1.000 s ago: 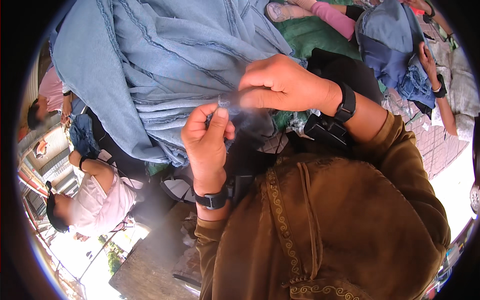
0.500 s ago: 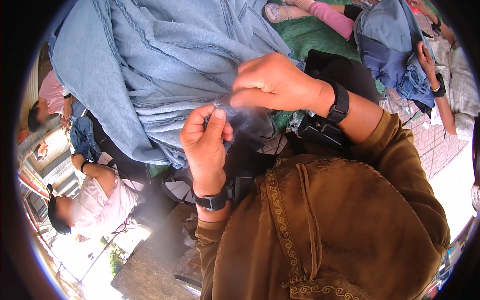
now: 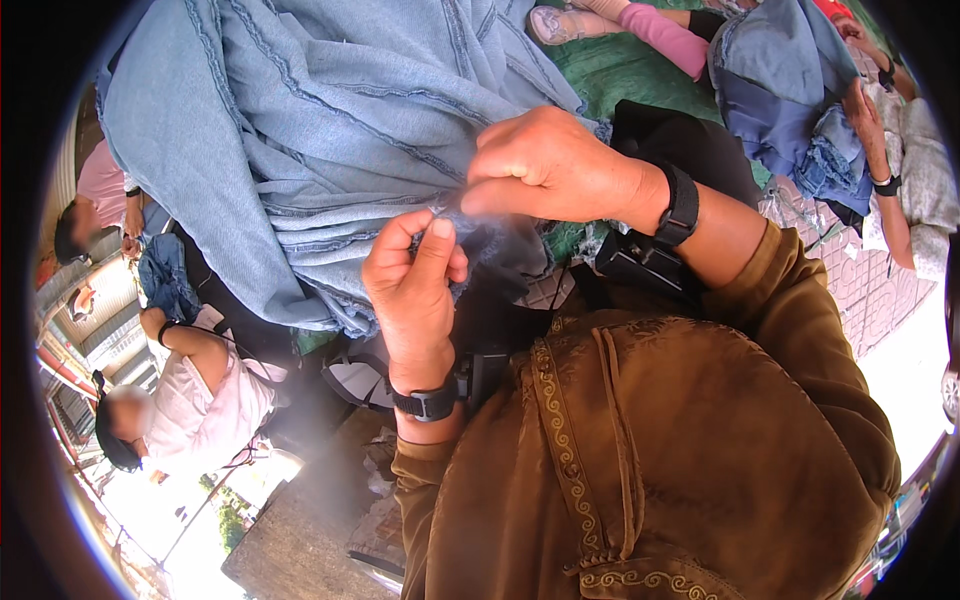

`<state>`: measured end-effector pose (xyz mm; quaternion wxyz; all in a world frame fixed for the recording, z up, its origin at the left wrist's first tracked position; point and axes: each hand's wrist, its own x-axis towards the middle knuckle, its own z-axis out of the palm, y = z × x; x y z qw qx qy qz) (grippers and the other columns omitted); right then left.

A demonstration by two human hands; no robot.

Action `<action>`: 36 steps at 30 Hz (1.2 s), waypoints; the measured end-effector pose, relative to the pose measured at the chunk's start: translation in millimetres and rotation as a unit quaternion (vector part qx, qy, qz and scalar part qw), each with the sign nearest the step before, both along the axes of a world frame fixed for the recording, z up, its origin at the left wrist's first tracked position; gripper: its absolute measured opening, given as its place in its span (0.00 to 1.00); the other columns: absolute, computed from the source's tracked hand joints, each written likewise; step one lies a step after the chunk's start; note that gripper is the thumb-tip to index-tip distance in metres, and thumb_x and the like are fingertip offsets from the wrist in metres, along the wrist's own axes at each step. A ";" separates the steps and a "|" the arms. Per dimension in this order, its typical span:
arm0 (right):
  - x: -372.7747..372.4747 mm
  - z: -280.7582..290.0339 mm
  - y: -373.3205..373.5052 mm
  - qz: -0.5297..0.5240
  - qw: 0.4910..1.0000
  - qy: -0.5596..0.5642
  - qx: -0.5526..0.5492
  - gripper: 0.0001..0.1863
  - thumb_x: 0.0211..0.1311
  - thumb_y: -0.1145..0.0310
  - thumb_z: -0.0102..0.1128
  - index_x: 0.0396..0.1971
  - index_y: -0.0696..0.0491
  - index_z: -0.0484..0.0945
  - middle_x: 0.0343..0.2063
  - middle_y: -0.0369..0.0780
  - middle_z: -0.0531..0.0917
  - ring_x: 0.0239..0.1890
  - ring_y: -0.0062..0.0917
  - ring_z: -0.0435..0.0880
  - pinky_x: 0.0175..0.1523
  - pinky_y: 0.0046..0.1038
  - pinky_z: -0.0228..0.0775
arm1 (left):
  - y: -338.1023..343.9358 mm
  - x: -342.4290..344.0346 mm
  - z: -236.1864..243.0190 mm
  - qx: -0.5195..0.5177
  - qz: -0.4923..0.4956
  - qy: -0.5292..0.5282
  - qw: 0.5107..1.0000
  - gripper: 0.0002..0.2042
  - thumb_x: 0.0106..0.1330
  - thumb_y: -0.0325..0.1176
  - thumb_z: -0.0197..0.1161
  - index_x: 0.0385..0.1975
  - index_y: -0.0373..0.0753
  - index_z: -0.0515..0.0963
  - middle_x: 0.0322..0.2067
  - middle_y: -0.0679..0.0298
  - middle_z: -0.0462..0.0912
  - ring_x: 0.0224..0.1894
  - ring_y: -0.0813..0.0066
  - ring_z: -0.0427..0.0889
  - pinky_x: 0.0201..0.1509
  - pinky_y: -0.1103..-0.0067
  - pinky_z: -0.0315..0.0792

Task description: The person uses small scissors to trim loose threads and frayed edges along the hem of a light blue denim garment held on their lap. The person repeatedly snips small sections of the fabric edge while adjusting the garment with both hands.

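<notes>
A large light-blue denim garment (image 3: 330,120) with frayed, raised seams lies in folds across my lap. My left hand (image 3: 415,285) is closed, its thumb and forefinger pinching a frayed edge of the denim. Just right of it, my right hand (image 3: 560,165) is curled shut at the same edge. Its fingertips are blurred, and whatever they hold is too small to make out. Between and below the two hands, loose frayed fabric hangs over my dark clothing.
At the upper right, another person's hands (image 3: 868,125) rest by a blue denim piece (image 3: 775,60). Two people sit at the left, one in a pale pink top (image 3: 215,410) near dark denim (image 3: 168,275). Green sheeting (image 3: 610,75) covers ground beyond the garment.
My hands stay in nearly the same place, with only a slight shift of the left. At the upper right, the other person's hands have moved a little.
</notes>
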<state>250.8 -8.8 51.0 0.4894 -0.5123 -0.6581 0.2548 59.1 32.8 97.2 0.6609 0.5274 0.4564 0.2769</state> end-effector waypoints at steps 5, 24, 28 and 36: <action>-0.6 1.3 -0.5 -0.001 1.000 0.015 -0.022 0.19 0.55 0.52 0.59 0.17 0.52 0.78 0.17 0.40 0.76 0.23 0.38 0.76 0.26 0.37 0.63 | -1.3 2.7 0.0 -0.004 0.015 -0.006 1.000 0.06 0.62 0.25 0.61 0.37 0.33 0.75 0.21 0.66 0.76 0.20 0.83 0.71 0.24 0.86 0.66; -8.8 -11.9 2.0 0.018 0.989 0.142 -0.041 0.19 0.54 0.57 0.64 0.16 0.57 0.75 0.11 0.43 0.68 0.14 0.29 0.66 0.23 0.31 0.57 | -0.5 0.5 4.4 0.025 -0.018 0.038 0.999 0.04 0.62 0.26 0.62 0.35 0.34 0.77 0.22 0.70 0.76 0.20 0.86 0.70 0.24 0.88 0.64; -8.4 -8.3 -1.1 0.068 0.964 0.226 -0.127 0.11 0.59 0.68 0.62 0.22 0.59 0.79 0.15 0.32 0.73 0.21 0.12 0.69 0.26 0.20 0.61 | 0.2 2.0 9.7 0.039 -0.016 0.040 0.998 0.04 0.62 0.26 0.62 0.35 0.34 0.77 0.22 0.70 0.76 0.20 0.87 0.70 0.24 0.88 0.64; 4.4 10.8 2.3 -0.051 0.791 0.561 -0.238 0.17 0.59 0.58 0.63 0.20 0.57 0.78 0.14 0.27 0.69 0.17 0.09 0.58 0.21 0.18 0.51 | -1.0 -4.2 3.8 0.005 -0.004 0.058 0.998 0.05 0.62 0.26 0.62 0.36 0.34 0.76 0.21 0.69 0.74 0.19 0.84 0.68 0.22 0.86 0.62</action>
